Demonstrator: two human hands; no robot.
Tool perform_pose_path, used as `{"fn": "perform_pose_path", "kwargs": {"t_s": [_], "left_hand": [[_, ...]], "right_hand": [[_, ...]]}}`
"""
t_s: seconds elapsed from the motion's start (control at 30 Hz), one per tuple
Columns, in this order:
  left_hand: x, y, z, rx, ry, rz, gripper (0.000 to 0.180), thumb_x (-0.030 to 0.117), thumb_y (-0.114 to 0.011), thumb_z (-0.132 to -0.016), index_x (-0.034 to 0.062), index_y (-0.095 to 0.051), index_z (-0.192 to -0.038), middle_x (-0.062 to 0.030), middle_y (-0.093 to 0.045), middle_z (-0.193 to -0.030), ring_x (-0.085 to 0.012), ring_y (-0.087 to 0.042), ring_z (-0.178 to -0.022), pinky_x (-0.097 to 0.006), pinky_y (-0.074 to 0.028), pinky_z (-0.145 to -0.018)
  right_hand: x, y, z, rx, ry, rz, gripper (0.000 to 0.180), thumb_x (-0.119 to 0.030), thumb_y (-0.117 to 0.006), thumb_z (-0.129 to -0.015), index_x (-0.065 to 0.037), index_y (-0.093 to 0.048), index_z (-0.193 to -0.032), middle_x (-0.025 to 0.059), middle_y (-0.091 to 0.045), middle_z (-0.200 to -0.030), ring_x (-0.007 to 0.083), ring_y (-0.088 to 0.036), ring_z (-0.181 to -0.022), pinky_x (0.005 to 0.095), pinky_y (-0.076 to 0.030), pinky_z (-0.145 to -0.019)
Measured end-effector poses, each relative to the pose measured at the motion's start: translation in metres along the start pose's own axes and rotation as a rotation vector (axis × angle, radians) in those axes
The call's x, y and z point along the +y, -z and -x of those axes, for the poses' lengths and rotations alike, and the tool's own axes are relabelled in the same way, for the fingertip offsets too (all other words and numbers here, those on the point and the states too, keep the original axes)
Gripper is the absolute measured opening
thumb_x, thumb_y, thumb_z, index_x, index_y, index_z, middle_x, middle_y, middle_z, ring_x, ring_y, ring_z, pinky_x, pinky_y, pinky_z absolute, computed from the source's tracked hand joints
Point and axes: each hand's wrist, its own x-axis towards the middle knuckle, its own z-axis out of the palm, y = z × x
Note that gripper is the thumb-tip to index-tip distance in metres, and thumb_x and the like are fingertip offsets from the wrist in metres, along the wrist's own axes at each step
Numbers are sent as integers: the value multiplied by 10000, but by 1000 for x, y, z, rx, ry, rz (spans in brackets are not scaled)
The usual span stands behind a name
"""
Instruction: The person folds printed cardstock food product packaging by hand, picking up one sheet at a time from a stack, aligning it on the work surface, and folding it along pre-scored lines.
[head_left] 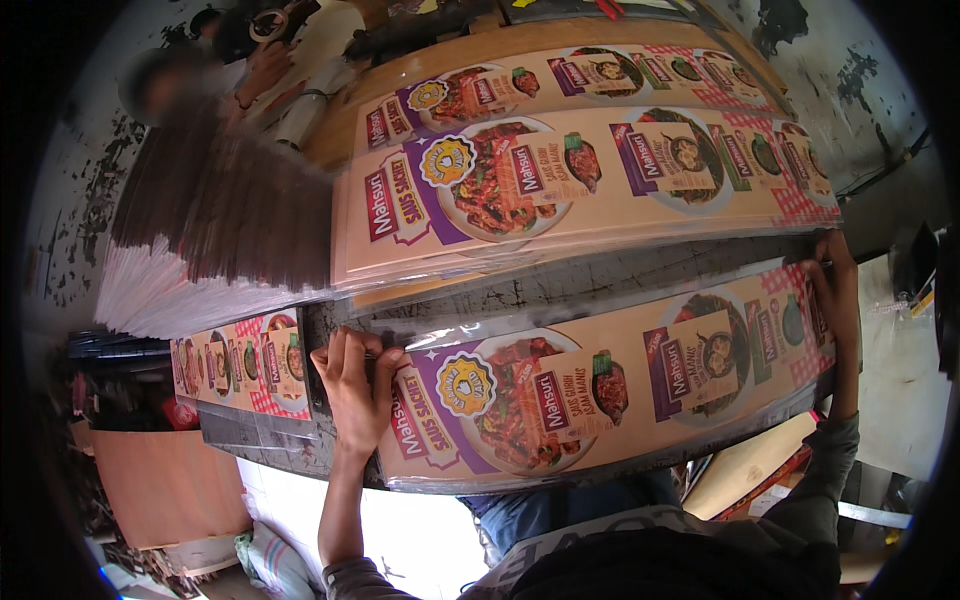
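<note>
A long printed food poster (630,375) under glossy clear plastic lies across the dark worktable (540,285) in front of me. At its upper left corner, my left hand (352,385) has its fingers curled and its thumb pressed in, pinching the plastic edge. My right hand (838,290) grips the upper right corner, its fingertips bent over the edge and partly hidden. A loose strip of clear plastic shows along the poster's far edge. Just beyond lies a stack of matching posters (590,195), also in plastic.
A tall pile of thin dark-edged sheets (220,215) rises at the left. Below it, another printed piece (245,365) lies on the table. Another person's hand (265,75) is at the upper left, near a tape roll (268,25). A brown box (170,485) stands below left.
</note>
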Motion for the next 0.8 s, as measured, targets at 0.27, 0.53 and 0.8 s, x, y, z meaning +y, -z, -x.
{"fn": "perform_pose_path", "kwargs": {"t_s": [0.27,0.53,0.8], "left_hand": [[8,4,2,-13,48,-86,155,136,-646,-774,37,-526,-775,-62,-520,-766,-234,-481,-725,-345,-291,-737],[-3,6,12,109,22,-165,226,237,-642,-790,30,-559,-826,-119,-535,-825,-286,-514,-747,-393,-369,-721],[-1,8,15,84,111,-154,251,243,-633,-797,11,-539,-809,-132,-533,-784,-301,-532,-732,-396,-386,-664]], "right_hand": [[-5,1,2,3,-37,-46,232,-145,-581,-807,2,-402,-796,98,-382,-706,204,-370,-667,301,-353,-630],[-5,-1,7,46,1,9,216,-143,-578,-802,3,-419,-812,120,-416,-722,245,-397,-667,316,-365,-643],[-6,-3,8,60,-2,24,213,-124,-600,-777,6,-438,-823,134,-438,-734,265,-429,-692,330,-374,-671]]}}
